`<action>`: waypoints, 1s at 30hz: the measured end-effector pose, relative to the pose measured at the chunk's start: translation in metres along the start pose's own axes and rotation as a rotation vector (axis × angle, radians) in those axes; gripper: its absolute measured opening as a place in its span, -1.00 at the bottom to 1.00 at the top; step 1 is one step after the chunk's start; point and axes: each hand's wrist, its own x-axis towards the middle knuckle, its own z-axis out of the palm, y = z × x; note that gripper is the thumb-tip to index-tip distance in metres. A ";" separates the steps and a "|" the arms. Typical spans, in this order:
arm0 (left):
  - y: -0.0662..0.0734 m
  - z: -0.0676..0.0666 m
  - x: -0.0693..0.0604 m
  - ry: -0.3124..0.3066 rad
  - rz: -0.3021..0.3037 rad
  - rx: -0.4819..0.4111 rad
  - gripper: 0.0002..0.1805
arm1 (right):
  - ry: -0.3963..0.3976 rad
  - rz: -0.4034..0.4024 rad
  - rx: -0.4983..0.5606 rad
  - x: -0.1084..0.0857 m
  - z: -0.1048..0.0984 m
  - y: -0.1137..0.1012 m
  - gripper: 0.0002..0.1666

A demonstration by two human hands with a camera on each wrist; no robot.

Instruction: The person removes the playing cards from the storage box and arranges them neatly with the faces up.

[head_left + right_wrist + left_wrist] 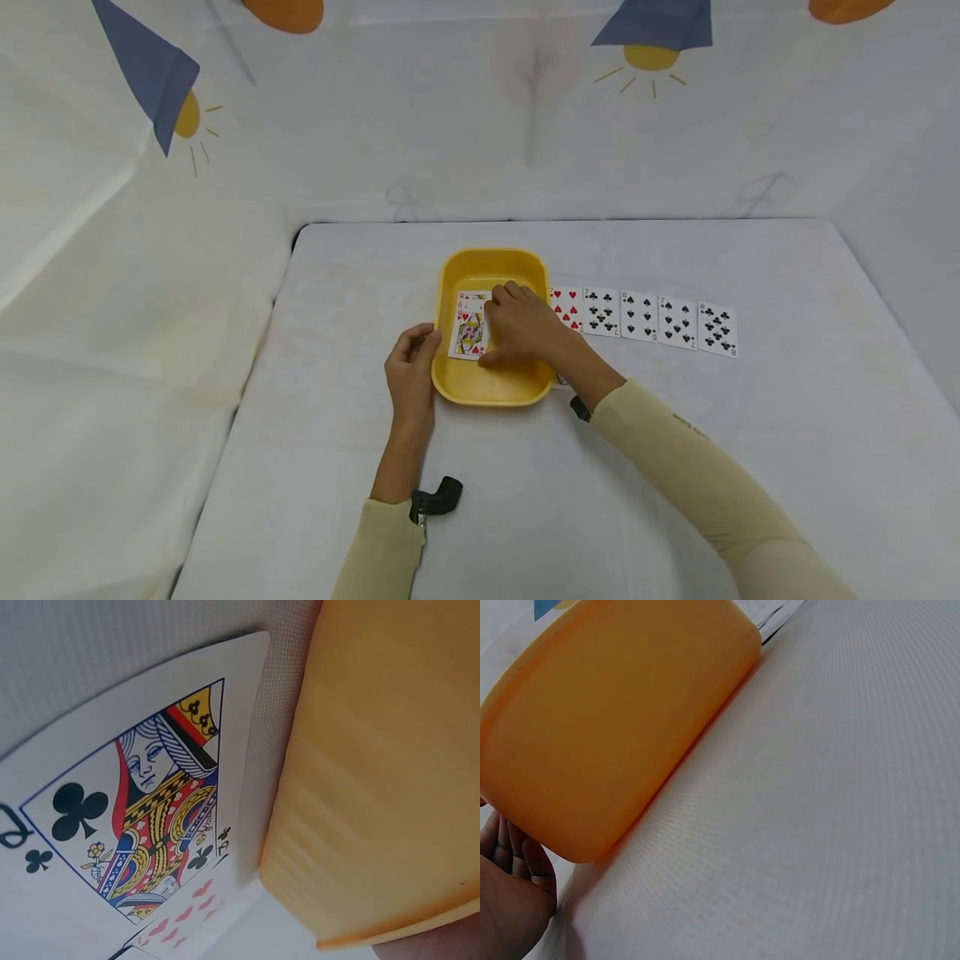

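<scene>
A yellow plastic tray stands on the table, with overlapping playing cards inside, a red queen uppermost. My left hand holds the tray's left rim, thumb at the edge; the left wrist view shows its fingers against the outer wall. Reaching over the right rim, my right hand grips the cards in the tray, fingertips at their far edge and thumb at the near one. It covers their right side. In the right wrist view a queen of clubs lies outside, close to the tray wall.
Right of the tray, a row of face-up cards runs across the table: a seven of hearts, a seven of clubs, then several black cards. White cloth walls stand behind and left of the table.
</scene>
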 end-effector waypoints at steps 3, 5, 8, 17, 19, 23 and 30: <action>0.000 0.000 0.000 0.000 -0.002 -0.003 -0.72 | 0.003 0.001 0.000 -0.001 0.000 0.000 -0.02; 0.001 0.001 -0.001 0.000 -0.005 -0.006 -0.72 | 0.002 0.001 0.001 -0.002 -0.001 0.000 -0.03; 0.001 0.000 -0.001 0.000 -0.008 -0.006 -0.72 | 0.009 -0.001 0.006 -0.004 -0.003 0.001 -0.02; 0.003 -0.002 0.001 0.012 -0.010 -0.004 -0.74 | 0.048 -0.018 0.031 -0.017 -0.015 -0.001 0.03; 0.003 -0.002 0.001 0.014 -0.006 0.001 -0.74 | 0.062 -0.024 0.038 -0.020 -0.018 0.000 0.03; 0.004 -0.004 0.002 0.016 -0.004 0.014 -0.72 | 0.076 -0.034 0.060 -0.028 -0.024 0.001 0.05; 0.003 -0.008 0.003 -0.007 -0.017 0.001 -0.66 | 0.085 -0.002 0.107 -0.043 -0.029 0.011 0.09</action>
